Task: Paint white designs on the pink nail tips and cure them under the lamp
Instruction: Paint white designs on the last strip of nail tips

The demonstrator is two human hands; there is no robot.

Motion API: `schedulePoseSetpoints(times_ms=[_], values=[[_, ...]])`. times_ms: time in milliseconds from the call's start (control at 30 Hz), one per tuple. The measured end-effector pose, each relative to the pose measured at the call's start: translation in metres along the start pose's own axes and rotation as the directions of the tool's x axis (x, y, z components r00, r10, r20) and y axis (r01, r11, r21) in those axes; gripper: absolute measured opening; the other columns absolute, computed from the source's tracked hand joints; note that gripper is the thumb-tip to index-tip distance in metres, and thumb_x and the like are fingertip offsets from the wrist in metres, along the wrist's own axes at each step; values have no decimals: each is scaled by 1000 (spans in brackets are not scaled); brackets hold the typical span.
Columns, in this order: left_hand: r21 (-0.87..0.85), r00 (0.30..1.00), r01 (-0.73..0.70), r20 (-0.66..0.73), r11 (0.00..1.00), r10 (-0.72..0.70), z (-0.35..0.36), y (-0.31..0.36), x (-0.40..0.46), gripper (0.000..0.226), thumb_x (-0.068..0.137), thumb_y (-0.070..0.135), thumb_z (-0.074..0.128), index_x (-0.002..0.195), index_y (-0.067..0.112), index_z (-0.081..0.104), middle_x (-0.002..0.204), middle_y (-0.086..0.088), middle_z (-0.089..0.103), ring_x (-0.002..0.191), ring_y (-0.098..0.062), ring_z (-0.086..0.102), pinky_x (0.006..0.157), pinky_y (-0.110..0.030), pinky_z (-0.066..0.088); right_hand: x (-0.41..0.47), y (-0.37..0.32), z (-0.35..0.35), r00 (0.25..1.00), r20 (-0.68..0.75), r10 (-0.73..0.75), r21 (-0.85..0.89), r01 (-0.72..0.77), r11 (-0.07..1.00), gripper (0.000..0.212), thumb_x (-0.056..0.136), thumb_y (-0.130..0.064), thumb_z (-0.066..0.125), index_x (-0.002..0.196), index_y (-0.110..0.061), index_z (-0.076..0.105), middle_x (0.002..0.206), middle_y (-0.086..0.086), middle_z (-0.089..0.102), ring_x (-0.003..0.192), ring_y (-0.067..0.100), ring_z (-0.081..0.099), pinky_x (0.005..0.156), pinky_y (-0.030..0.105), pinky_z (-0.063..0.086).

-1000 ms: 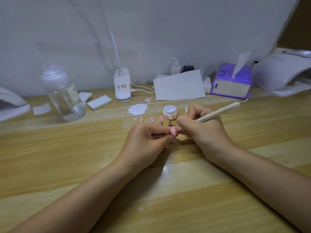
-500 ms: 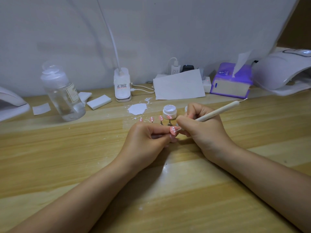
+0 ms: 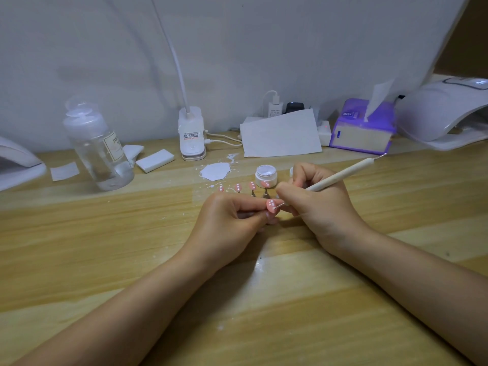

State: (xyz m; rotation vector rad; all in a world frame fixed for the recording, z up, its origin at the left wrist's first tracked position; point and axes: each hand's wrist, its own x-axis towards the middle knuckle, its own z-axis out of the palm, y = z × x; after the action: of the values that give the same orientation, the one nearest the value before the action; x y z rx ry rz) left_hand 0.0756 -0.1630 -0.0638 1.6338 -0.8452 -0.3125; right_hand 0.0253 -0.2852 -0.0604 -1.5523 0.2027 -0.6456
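So both hands are low on the wooden table (image 3: 79, 247), meeting right in the middle. Left hand (image 3: 229, 223) has its fingers curled in, pinching a pink nail tip (image 3: 271, 205) up on its little stand, with a couple of white dots on it. Right hand (image 3: 319, 207) grips a white dotting tool (image 3: 343, 174) like a pencil, and the thin metal point is touching the face of that held tip. Just behind the hands there's a row of four more pink tips (image 3: 252, 185) on stands, each with white dots, and the rightmost one sits just in front of a small open jar of white gel (image 3: 266, 175). A splat of white paint (image 3: 215, 171) sits on the table to the left of the jar. Further back: a clear bottle (image 3: 97, 146) on the left, a white clip lamp base (image 3: 191, 133) with its neck going up out of view, a white sheet of paper (image 3: 281, 134) leaning near the plugs, and a purple tissue box (image 3: 363, 128). The white curing lamp (image 3: 443, 112) is at the far right edge, well apart from the hands, and part of another white device (image 3: 18, 165) shows at the far left.
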Motion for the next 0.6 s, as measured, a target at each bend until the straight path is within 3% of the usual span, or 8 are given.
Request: schedulePoseSetpoints(times_ms=[100, 233, 367, 600], values=[[5, 1000, 0, -1, 1000, 0, 0, 0, 0, 28, 81, 3, 65, 74, 30, 71, 63, 15, 69, 68, 6, 65, 58, -8, 48, -1, 1, -1, 1000, 6, -10, 9, 10, 1000, 41, 64, 2, 63, 43, -19, 35, 42, 0, 35, 41, 9, 36, 44, 19, 30], [13, 1000, 4, 6, 1000, -4, -1, 0, 0, 29, 81, 2, 65, 75, 30, 71, 66, 14, 70, 70, 5, 65, 59, -9, 48, -1, 1, 0, 1000, 1, -8, 7, 8, 1000, 29, 56, -7, 58, 46, -16, 33, 50, 5, 31, 50, 14, 31, 50, 26, 27], [16, 1000, 10, 1, 1000, -10, -1, -1, 0, 28, 81, 2, 65, 76, 29, 72, 66, 13, 71, 70, 4, 65, 59, -9, 49, 0, 2, -1, 999, 11, -31, 33, 30, 999, 41, 67, 8, 61, 47, -15, 33, 45, 1, 34, 43, 10, 34, 47, 21, 29], [18, 1000, 9, -4, 1000, -9, 0, -1, 0, 31, 81, 2, 65, 74, 31, 72, 70, 11, 72, 72, 1, 66, 61, -10, 49, 1, 4, -2, 999, -3, -36, 33, 36, 999, 44, 70, 12, 57, 45, -16, 33, 44, -1, 32, 44, 11, 32, 45, 20, 27]])
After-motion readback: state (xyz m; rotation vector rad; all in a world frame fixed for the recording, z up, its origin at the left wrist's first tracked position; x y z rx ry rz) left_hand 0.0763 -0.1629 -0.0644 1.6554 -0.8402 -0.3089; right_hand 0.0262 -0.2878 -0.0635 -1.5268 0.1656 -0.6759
